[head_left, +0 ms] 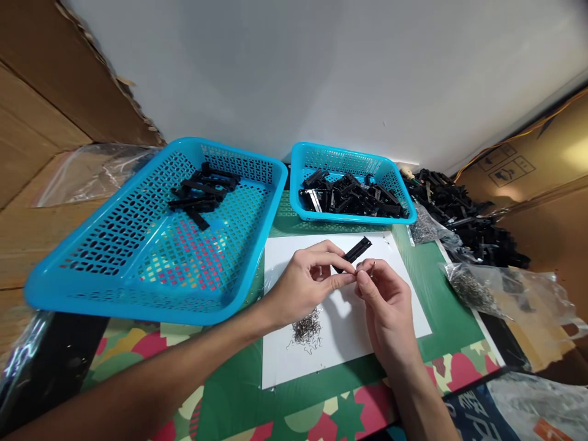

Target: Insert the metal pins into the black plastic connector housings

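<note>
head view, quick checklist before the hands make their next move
1. Left hand and right hand close together above the white sheet: ok
2. What the fingers pinch: cannot tell, too small and partly covered
3. Black plastic part beside the left hand, gripped or merely lying there: cannot tell
4. Pile of small bent metal wires gathered on the sheet: ok, a few strays at its near edge
5. Smaller blue basket stocked with black parts: ok
6. Larger blue basket upright: ok, some black parts inside
</note>
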Motion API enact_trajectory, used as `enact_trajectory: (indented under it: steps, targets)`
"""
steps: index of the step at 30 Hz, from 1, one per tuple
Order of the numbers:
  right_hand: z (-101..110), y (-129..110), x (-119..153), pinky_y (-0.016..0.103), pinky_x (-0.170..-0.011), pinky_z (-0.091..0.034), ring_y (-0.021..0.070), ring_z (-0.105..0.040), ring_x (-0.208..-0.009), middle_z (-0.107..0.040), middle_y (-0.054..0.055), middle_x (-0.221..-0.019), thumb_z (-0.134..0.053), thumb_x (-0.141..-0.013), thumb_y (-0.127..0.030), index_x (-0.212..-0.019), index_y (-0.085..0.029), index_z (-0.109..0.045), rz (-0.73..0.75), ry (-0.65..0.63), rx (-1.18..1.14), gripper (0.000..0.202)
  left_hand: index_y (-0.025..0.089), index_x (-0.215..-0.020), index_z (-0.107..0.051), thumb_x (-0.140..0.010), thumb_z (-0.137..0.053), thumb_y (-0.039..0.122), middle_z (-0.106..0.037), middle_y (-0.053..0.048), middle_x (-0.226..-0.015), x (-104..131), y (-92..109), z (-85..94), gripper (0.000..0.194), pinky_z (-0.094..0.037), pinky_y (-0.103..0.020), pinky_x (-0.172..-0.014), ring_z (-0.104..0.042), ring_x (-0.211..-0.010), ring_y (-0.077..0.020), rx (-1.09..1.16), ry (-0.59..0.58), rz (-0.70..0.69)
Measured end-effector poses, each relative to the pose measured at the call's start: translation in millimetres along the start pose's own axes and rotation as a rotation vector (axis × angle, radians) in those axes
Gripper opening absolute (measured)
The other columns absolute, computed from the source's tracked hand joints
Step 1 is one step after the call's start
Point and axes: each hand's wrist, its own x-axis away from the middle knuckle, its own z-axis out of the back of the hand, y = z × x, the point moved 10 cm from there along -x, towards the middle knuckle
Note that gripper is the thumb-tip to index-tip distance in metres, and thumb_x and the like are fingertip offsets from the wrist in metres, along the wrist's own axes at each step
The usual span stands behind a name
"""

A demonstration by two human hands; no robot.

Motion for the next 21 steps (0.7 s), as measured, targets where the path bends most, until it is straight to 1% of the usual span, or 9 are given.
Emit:
enact_trajectory:
  steps: [5,8,13,17,21]
  targets:
    - [0,-22,4,0.03,-0.072,-0.047,0.0161,-0.058,-0.081,-0.067,0.002,-0.092,-0.073,-0.097,-0.027,-0.099,-0.024,-0.074,0.172,0.027,0.2,0.004,0.013,-0.091,-0.082,-0.09,-0.078,0.025,-0.062,-0.004,-0.096,1,4,2.7,0.012,-0.03,-0.021,-0.049,-0.042,-0.057,-0.0038,-0.036,0.009,-0.016]
    - [0,-34,7,0.031,-0.069,-0.045,0.0175,-0.059,-0.082,-0.069,0.002,-0.093,-0.073,-0.096,-0.022,-0.105,-0.025,-0.076,0.264,0.028,0.338,0.01,0.013,-0.09,-0.079,-0.089,-0.077,0.022,-0.061,-0.003,-0.098,1,5,6.1,0.009,-0.029,-0.02,-0.048,-0.041,-0.055,-0.0022,-0.041,0.05,-0.029]
    - [8,-51,4,0.032,-0.069,-0.045,0.0171,-0.061,-0.082,-0.069,0.001,-0.093,-0.071,-0.096,-0.017,-0.104,-0.026,-0.076,0.357,0.032,0.524,0.013,0.013,-0.088,-0.076,-0.09,-0.076,0.02,-0.058,-0.001,-0.097,2,7,6.7,0.007,-0.027,-0.019,-0.047,-0.037,-0.054,-0.0003,-0.071,0.085,-0.044]
    - [8,-59,-2,0.032,-0.072,-0.048,0.0176,-0.065,-0.087,-0.071,0.002,-0.099,-0.067,-0.099,-0.015,-0.113,-0.027,-0.076,0.389,-0.08,0.63,0.02,0.014,-0.091,-0.077,-0.09,-0.074,0.017,-0.059,-0.001,-0.101,2,5,-0.1,0.004,-0.029,-0.02,-0.049,-0.037,-0.055,-0.0008,-0.126,0.028,-0.034]
    - [4,-61,-5,0.032,-0.074,-0.05,0.0186,-0.067,-0.09,-0.072,0.003,-0.098,-0.066,-0.1,-0.015,-0.103,-0.025,-0.076,0.404,-0.181,0.7,0.015,0.016,-0.093,-0.077,-0.092,-0.072,0.016,-0.059,-0.001,-0.103,3,2,-4.9,0.006,-0.03,-0.022,-0.051,-0.037,-0.056,-0.0025,-0.193,-0.024,-0.022]
